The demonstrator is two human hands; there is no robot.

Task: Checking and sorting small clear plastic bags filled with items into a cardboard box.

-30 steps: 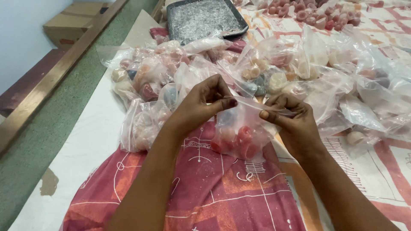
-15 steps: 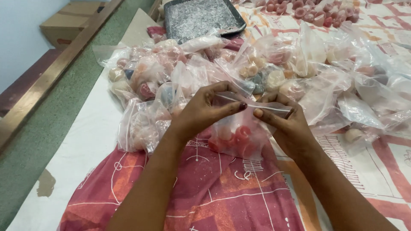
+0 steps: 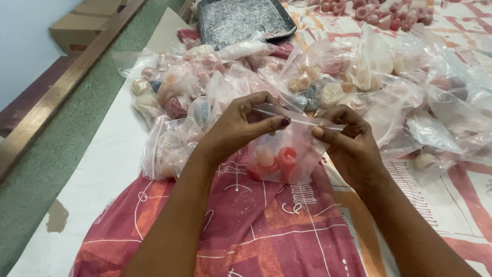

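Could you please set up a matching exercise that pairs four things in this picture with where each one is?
Things:
1. dark tray
2. cardboard box
3. clear bag
4. loose pink pieces

Places:
A. on the floor, upper left
B. pinched at its top edge between the left hand and right hand
C. top middle, behind the heap of filled bags
D. spread on the cloth, top right

Pairs: 1-C, 2-A, 3-B, 4-D

A green floor (image 3: 66, 133) runs beside a wooden ledge (image 3: 61, 87) and pale wall (image 3: 25, 31).
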